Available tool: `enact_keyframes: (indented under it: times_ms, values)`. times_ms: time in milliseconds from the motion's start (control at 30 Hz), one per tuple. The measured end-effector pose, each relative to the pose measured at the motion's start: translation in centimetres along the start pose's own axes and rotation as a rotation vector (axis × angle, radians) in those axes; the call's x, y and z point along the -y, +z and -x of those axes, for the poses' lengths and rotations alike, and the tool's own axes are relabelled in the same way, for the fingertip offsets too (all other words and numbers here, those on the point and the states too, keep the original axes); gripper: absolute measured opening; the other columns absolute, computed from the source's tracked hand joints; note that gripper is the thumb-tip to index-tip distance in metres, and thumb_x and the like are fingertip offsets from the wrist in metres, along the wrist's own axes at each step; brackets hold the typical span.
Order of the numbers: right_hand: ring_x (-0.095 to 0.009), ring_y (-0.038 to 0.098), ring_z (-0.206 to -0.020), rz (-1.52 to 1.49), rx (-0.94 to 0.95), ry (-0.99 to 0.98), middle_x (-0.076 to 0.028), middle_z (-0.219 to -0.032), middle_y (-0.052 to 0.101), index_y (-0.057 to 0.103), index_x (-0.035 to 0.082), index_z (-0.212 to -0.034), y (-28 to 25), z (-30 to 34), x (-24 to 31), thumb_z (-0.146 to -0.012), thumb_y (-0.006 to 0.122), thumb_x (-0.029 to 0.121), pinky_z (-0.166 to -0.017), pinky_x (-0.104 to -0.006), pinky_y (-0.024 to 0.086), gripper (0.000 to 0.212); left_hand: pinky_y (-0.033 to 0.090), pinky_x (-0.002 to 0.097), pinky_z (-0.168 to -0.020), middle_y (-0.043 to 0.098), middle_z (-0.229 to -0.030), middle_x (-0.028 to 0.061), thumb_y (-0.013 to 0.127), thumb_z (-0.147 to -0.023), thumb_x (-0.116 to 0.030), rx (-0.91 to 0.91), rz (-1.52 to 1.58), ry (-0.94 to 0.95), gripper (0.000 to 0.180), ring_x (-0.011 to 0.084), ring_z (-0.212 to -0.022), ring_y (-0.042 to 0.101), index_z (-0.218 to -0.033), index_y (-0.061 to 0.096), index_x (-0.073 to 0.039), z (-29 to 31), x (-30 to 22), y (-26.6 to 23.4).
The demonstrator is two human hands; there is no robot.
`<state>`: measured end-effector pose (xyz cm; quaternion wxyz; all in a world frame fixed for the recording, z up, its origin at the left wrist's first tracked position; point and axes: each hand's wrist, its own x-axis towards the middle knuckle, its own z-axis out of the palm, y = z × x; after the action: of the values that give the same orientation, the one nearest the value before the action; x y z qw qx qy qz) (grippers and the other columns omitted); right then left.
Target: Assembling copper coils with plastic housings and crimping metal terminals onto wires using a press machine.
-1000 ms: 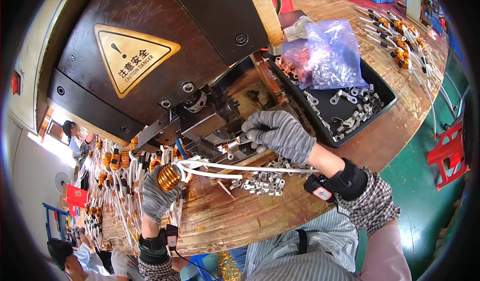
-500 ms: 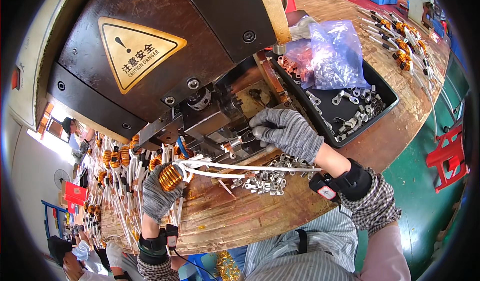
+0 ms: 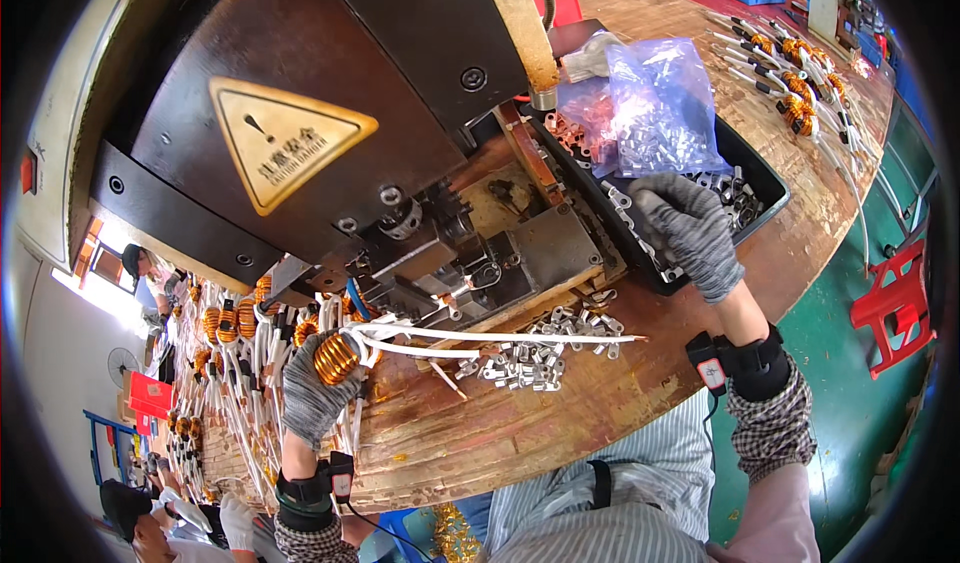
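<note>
My left hand [image 3: 318, 393], in a grey knit glove, is closed around a copper-wound toroid coil [image 3: 337, 360] at the table's front left. Two white leads [image 3: 460, 336] run from the coil to the right, past the press's front; one ends in bare copper. My right hand [image 3: 692, 235], gloved alike, hangs over the near left side of a black tray [image 3: 770, 201] of metal cable lugs. Its fingers are bent and slightly apart, with nothing visible in them. In the press [image 3: 400, 248] sits a cable lug [image 3: 486, 275], its ring facing right.
A loose pile of lugs [image 3: 535, 361] lies before the press. A clear plastic bag of lugs [image 3: 660, 108] rests on the tray. More coils with white leads crowd the left [image 3: 225, 323] and far right [image 3: 800, 88]. Co-workers sit at left; a red stool [image 3: 893, 303] stands at right.
My right hand has left the press and moved right to the tray. My left hand keeps the coil in nearly the same place. The view has shifted slightly.
</note>
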<state>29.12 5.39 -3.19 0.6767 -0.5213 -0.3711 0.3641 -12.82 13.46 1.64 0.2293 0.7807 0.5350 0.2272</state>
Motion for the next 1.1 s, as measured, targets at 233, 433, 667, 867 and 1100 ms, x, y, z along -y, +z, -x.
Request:
enact_keyframes:
  times_ms: [233, 433, 667, 867, 1100]
  values:
    - [-0.007, 0.054, -0.074, 0.278, -0.028, -0.154, -0.001, -0.082, 0.062, 0.063, 0.0, -0.094, -2.2, 0.9, -1.6, -0.085, 0.058, 0.008, -0.069, -0.0226, 0.045, 0.013, 0.048, 0.0252, -0.08, 0.061, -0.099, 0.0061, 0.077, -0.067, -0.011, -0.006, 0.054, -0.023, 0.047, 0.0139, -0.089, 0.059, -0.107, 0.053, 0.0, -0.3, 0.9, 0.3]
    - [-0.008, 0.053, -0.081, 0.257, -0.037, -0.139, -0.002, -0.086, 0.059, 0.063, 0.001, -0.094, -2.5, 0.9, -2.0, -0.086, 0.058, 0.009, -0.074, -0.0237, 0.044, 0.013, 0.048, 0.026, -0.081, 0.061, -0.1, 0.0063, 0.076, -0.066, -0.008, -0.095, 0.073, 0.058, 0.048, 0.0136, -0.09, 0.059, -0.108, 0.053, 0.0, 0.6, 0.2, -0.3]
    - [-0.009, 0.055, -0.071, 0.112, 0.134, 0.115, 0.0, -0.079, 0.06, 0.064, 0.002, -0.096, -2.6, 2.3, -0.2, -0.086, 0.06, 0.016, -0.067, -0.0241, 0.046, 0.018, 0.049, 0.0279, -0.082, 0.063, -0.099, 0.0067, 0.076, -0.062, -0.009, -0.075, 0.008, 0.172, 0.049, 0.0161, -0.091, 0.061, -0.107, 0.058, -0.003, 5.4, -3.0, -0.9]
    - [-0.027, 0.063, -0.079, 0.652, 0.795, -0.373, -0.016, -0.088, 0.064, 0.056, 0.0, -0.11, 5.3, 8.4, 4.2, -0.081, 0.058, 0.048, -0.07, -0.0358, 0.049, 0.056, 0.051, 0.0324, -0.079, 0.064, -0.097, 0.0107, 0.079, -0.059, -0.009, -0.078, -0.298, 0.512, 0.042, 0.0224, -0.086, 0.063, -0.096, 0.059, -0.004, 9.3, -5.0, -2.3]
    - [-0.03, 0.061, -0.072, 0.843, 0.955, -0.46, -0.015, -0.084, 0.061, 0.051, 0.006, -0.12, 11.9, 16.5, 3.7, -0.078, 0.06, 0.046, -0.064, -0.0373, 0.05, 0.058, 0.049, 0.0329, -0.059, 0.063, -0.101, 0.0039, 0.069, -0.061, -0.015, -0.11, -0.564, 0.771, 0.028, 0.0192, -0.085, 0.063, -0.086, 0.059, -0.01, 12.3, -11.2, -3.1]
